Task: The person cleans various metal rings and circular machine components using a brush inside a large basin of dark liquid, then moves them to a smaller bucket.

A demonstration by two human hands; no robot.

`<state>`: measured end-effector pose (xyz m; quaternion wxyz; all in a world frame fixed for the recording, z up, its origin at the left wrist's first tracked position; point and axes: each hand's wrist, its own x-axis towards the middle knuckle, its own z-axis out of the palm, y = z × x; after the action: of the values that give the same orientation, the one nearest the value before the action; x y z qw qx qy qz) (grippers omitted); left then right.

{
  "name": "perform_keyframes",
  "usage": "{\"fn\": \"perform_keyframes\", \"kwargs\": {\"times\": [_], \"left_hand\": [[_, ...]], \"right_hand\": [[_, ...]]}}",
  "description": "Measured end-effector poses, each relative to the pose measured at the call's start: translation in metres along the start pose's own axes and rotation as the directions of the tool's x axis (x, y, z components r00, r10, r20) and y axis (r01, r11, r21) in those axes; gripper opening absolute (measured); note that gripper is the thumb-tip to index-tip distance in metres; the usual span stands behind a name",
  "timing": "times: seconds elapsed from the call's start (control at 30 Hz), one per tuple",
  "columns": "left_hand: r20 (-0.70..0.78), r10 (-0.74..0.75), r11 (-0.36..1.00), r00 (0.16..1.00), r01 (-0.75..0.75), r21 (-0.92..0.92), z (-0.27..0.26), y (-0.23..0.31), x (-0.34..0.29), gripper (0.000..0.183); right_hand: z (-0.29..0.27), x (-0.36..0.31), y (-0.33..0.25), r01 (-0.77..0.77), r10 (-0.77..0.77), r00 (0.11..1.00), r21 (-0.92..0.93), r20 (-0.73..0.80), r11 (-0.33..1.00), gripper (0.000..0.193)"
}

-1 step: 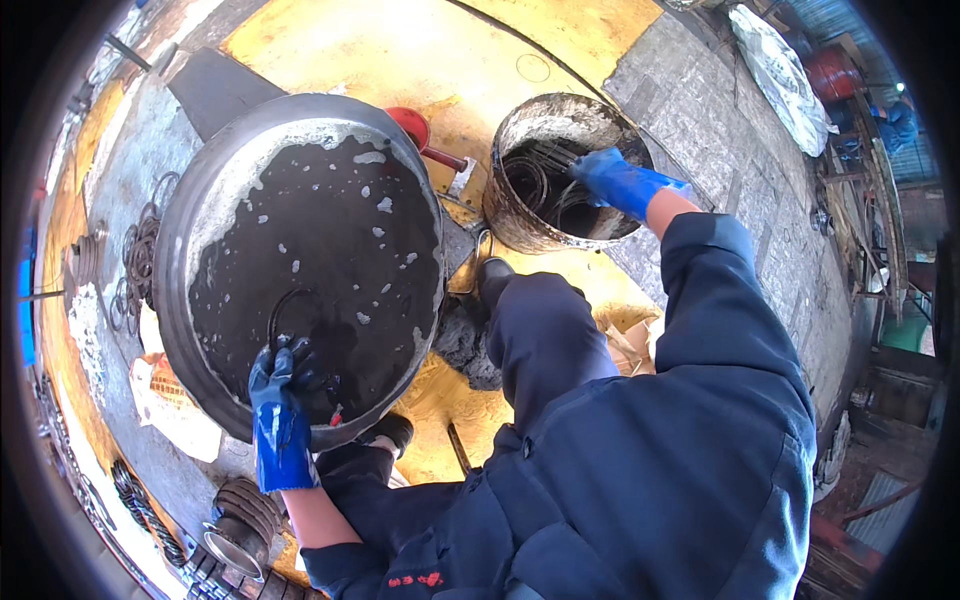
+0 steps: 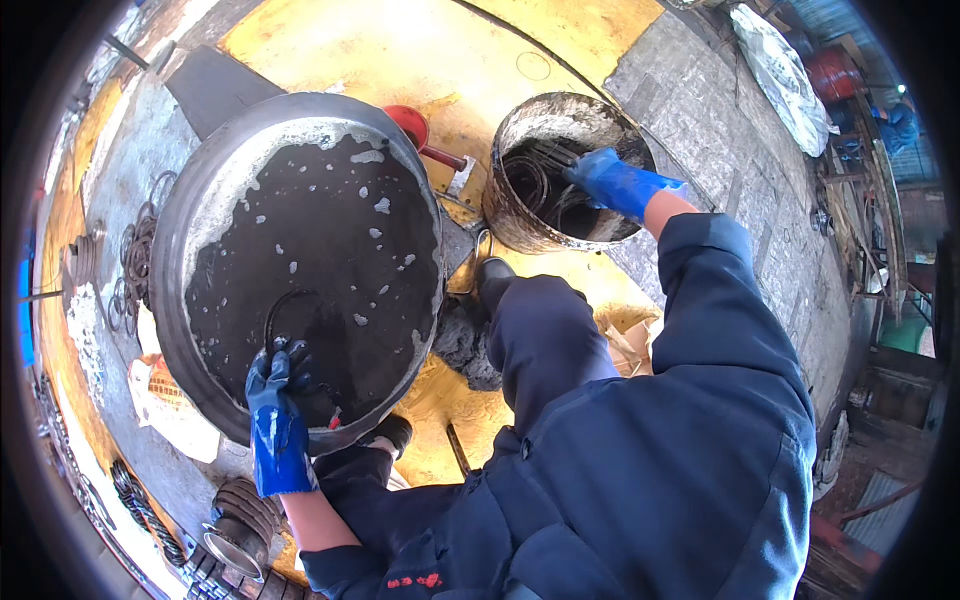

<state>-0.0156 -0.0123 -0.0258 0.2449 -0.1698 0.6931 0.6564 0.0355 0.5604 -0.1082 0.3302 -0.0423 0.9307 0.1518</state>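
Observation:
My left hand (image 2: 278,415), in a wet blue glove, is closed on a thin dark ring (image 2: 271,318) at the near side of a wide round basin (image 2: 172,260). Dark liquid (image 2: 330,230) with pale foam flecks fills the basin, and part of the ring is hidden in it. To the right stands a stained round bucket (image 2: 515,222) holding several thin dark rings (image 2: 530,182). My right hand (image 2: 615,184), also gloved in blue, reaches over its right side with fingers closed on dark rings. How many it grips cannot be made out.
A red-handled tool (image 2: 440,155) lies between basin and bucket. Coiled dark rings (image 2: 140,245) and a printed bag (image 2: 170,405) lie left of the basin. Ribbed cylindrical parts (image 2: 240,525) sit at lower left. A white plastic sack (image 2: 780,75) rests at far right.

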Motion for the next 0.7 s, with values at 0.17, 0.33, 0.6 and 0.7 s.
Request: {"fn": "perform_keyframes", "kwargs": {"times": [0.17,0.33,0.6,0.7], "left_hand": [[0.036,-0.006,0.999,0.999,0.007,-0.032,-0.025,-0.013,0.019,0.030],[-0.026,-0.067,0.998,0.997,0.066,-0.023,-0.018,-0.007,0.014,0.030],[-0.111,-0.009,1.000,0.994,0.005,-0.030,-0.028,-0.010,0.014,0.029],[-0.069,-0.006,0.996,0.998,0.000,-0.093,-0.026,-0.002,0.008,0.027]], "right_hand": [[0.031,0.037,-0.012,0.178,-0.175,0.984,-0.167,0.031,0.970,0.043],[0.061,0.054,-0.018,0.184,-0.183,0.983,-0.272,0.029,0.945,0.026],[0.011,0.019,-0.012,-0.028,0.034,0.986,-0.036,0.165,0.999,0.020],[-0.040,-0.034,0.002,-0.242,0.233,0.958,0.039,0.169,0.969,0.026]]}}
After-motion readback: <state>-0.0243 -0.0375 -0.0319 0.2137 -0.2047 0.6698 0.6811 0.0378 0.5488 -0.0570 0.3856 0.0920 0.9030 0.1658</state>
